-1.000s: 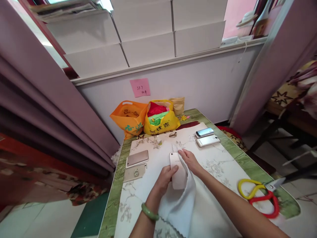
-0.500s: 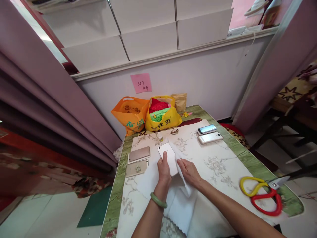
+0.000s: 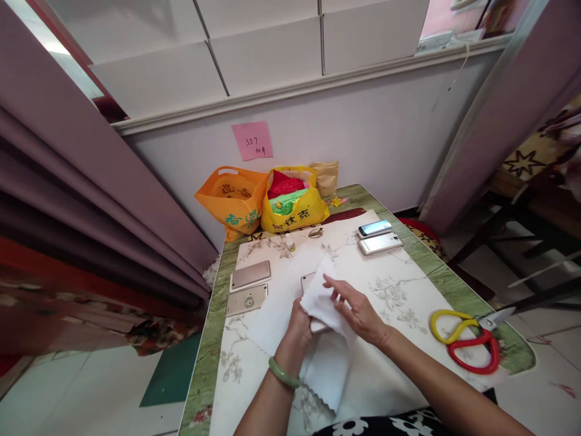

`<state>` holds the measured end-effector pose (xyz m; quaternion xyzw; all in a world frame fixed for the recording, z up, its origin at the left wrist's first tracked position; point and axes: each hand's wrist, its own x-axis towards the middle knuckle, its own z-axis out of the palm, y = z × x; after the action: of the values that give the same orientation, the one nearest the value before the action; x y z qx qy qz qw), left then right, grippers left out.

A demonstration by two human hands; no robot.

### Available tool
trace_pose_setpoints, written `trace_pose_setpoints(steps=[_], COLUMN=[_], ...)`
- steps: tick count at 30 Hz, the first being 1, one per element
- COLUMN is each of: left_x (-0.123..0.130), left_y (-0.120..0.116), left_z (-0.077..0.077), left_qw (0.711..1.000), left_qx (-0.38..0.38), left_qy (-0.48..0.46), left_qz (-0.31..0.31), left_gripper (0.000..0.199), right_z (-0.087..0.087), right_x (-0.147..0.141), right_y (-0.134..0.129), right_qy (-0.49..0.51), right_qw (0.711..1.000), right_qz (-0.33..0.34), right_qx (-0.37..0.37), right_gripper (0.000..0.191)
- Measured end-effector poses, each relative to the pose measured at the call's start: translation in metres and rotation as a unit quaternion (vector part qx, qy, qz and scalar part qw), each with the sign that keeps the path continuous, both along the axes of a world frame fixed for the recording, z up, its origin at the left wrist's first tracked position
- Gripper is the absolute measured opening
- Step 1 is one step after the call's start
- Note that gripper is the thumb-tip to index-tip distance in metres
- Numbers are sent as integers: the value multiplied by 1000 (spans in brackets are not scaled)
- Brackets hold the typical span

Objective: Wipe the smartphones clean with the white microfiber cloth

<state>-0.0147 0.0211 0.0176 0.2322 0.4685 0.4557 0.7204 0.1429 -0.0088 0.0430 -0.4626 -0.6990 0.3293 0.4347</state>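
My left hand (image 3: 300, 321) is closed on a white smartphone (image 3: 307, 280), gripping it by its left side. A white cloth (image 3: 321, 303) with a zigzag edge lies folded over the phone, so only its upper left corner and lower edge show. My right hand (image 3: 361, 312) is beside the cloth with fingers apart, its index fingertip at the cloth's upper right edge. More white cloth hangs and spreads below and to the left of my hands. My left thumb is hidden by the cloth.
Two phones (image 3: 250, 274) lie on the left of the table, two more (image 3: 380, 243) at the right. Scissors (image 3: 472, 339) with yellow and red handles lie near the right edge. Orange bag (image 3: 232, 203), yellow bag (image 3: 295, 212), small bottle (image 3: 289, 243) and glasses (image 3: 316, 232) are at the back.
The cloth has been folded across the phone's back, which lay bare before. My right hand has let go of its pinch on the cloth and spread its fingers. The view has shifted slightly.
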Motion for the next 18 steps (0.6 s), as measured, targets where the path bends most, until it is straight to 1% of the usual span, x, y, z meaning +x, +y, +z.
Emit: trace_pose_setpoints(steps=[2,3,4,6,8,10,12,15,18], left_x=[4,5,6,7,8,9,8,6,6], left_y=[1,1,0,-2,-4,-6,-4,3,10], left_z=[-1,0,1,5,9,13,14,14,12], left_qw=[999,999,998,998,996,992,987,981,976], left_qx=[30,46,56,58,48,43,57,74,86], left_qy=[-19,-21,-12,23,73,120,152,178,195], left_qz=[4,6,7,0,-13,-22,-20,13,40], left_gripper=[35,35,35,40,49,60,64,64,62], right_z=[-3,-3,-4,-5,-7,-13,-21,-33,-38], right_x=[-4,-6,-8,-12,-16,-21,-26,-32,-34], right_y=[-1,0,1,6,9,10,6,-1,1], right_qy=[76,88,81,31,-24,-48,-36,1,25], right_qw=[989,980,974,971,966,963,966,969,966], right_qz=[-117,-162,-187,-195,-193,-190,-179,-165,-160], right_qx=[-50,-75,-96,-134,-169,-187,-185,-185,-200], right_gripper=[45,41,37,33,34,36,39,42,42])
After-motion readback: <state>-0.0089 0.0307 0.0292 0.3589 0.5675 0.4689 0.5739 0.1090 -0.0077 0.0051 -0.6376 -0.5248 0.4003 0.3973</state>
